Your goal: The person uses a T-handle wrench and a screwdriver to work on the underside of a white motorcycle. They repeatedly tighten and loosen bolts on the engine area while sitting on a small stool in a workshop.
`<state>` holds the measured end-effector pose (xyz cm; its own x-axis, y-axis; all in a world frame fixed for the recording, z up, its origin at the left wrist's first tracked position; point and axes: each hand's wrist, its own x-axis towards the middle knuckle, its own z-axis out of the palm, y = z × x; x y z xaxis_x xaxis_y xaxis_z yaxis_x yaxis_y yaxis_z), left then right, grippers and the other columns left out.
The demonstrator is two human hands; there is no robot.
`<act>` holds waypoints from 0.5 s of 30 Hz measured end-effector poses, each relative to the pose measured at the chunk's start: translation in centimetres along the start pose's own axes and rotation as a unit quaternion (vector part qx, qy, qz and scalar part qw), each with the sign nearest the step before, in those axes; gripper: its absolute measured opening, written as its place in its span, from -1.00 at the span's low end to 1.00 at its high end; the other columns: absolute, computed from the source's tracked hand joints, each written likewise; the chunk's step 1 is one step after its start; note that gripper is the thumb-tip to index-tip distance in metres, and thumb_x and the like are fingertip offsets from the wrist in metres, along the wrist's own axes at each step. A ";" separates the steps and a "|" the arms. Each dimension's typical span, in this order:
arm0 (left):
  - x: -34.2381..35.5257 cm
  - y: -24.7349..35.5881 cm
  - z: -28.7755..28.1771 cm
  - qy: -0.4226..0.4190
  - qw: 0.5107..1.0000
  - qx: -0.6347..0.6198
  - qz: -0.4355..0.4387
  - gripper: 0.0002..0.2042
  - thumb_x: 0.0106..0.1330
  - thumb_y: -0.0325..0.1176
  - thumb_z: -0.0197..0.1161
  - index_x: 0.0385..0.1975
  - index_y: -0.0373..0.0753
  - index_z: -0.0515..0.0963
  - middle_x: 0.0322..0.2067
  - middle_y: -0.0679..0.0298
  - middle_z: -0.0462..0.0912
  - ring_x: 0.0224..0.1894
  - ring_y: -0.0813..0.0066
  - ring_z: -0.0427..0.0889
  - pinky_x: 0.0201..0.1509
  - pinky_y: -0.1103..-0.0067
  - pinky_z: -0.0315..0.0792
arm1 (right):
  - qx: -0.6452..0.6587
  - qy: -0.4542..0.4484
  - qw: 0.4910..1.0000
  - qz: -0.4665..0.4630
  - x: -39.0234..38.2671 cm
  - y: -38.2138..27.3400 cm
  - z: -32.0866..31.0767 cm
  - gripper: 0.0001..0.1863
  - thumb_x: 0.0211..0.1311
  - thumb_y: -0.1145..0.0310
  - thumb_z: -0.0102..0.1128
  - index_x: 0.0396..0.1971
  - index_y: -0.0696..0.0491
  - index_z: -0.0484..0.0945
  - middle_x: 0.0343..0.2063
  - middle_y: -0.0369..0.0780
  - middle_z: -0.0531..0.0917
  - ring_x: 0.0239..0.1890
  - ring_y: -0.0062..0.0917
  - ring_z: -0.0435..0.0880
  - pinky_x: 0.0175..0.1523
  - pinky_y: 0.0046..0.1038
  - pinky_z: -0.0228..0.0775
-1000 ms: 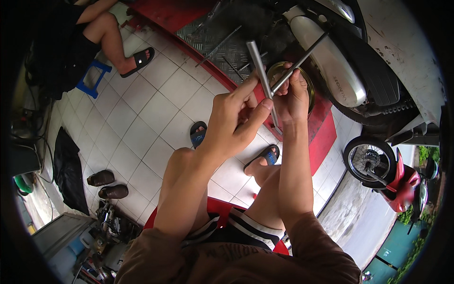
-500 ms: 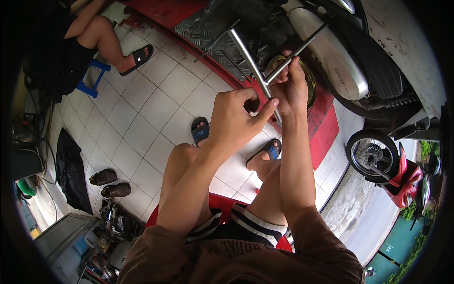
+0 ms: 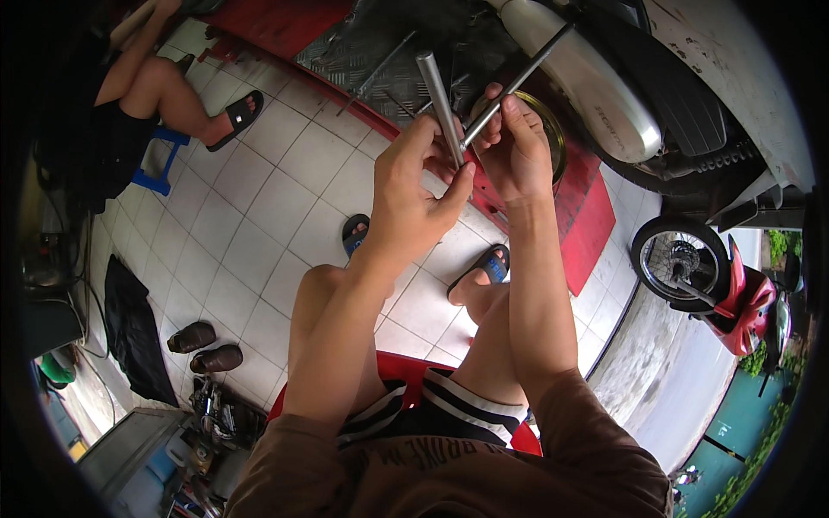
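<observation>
A T-shaped metal wrench [image 3: 439, 95], a thick tube with a thinner rod joined to it, is held up before me by both hands. My left hand [image 3: 419, 190] is closed on the lower part of the tube, its thumb lying along the near side. The fingers of my right hand [image 3: 518, 147] close around the thinner rod [image 3: 535, 67] near where it meets the tube. That rod points up and to the right. Behind my right hand shows the rim of a round golden pan [image 3: 561, 142], largely hidden by the hand.
A red platform [image 3: 591, 207] with a metal tread plate bears several thin tools [image 3: 380, 71]. A motorcycle with a silver muffler [image 3: 587, 86] stands upper right. A red motorbike [image 3: 741, 324] is outside right. Another person sits by a blue stool [image 3: 164, 164]; brown shoes [image 3: 216, 358] lie left.
My left hand has moved up and left and closed on the tube, which stands more upright. The wrench and right hand have shifted slightly left.
</observation>
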<state>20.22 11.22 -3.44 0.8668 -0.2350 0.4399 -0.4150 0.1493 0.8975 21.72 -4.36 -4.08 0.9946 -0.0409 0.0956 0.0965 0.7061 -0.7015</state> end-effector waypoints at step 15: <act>-4.7 -0.6 2.0 -0.416 0.840 0.316 -0.147 -0.54 0.09 -0.49 0.20 0.05 0.02 0.53 -0.19 0.13 0.57 -0.21 0.16 0.61 -0.14 0.29 0.46 | -0.518 -0.011 0.795 0.315 -3.1 -0.2 -4.1 -0.63 0.24 0.16 0.06 -0.45 0.22 0.60 -0.51 -0.19 0.62 -0.36 -0.51 0.57 -0.17 -0.45 0.38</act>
<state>15.82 10.36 -5.98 0.5728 -0.8019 -0.1702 -0.5094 -0.5108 0.6925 18.78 -7.33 -7.11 0.8587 0.1115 -0.5002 -0.4284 -0.3796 -0.8200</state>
